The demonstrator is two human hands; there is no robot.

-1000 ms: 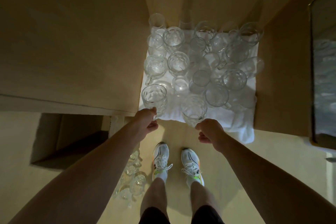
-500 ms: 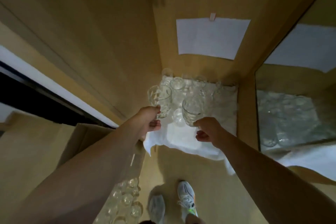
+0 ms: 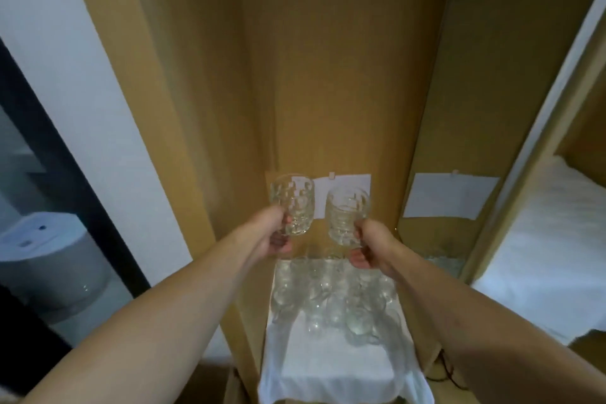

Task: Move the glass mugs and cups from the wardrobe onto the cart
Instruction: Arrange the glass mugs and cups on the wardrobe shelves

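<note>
Left hand (image 3: 273, 234) gripping dimpled glass mug (image 3: 292, 205) by its handle; right hand (image 3: 370, 248) gripping ribbed glass mug (image 3: 347, 216) likewise. Both mugs upright, side by side, apart, raised above white cloth (image 3: 328, 371) on wardrobe (image 3: 328, 75) floor. Remaining glass mugs and cups (image 3: 331, 298) clustered on cloth's far half, below the raised pair.

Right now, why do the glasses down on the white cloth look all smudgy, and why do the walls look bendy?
Head view: the glasses on the white cloth blur together, probably from head motion in dim light; the two mugs held up, the left mug and the right mug, read sharper. Head view: the wide-angle lens bows the wardrobe walls outward, and stretches both forearms at the edges.
</note>
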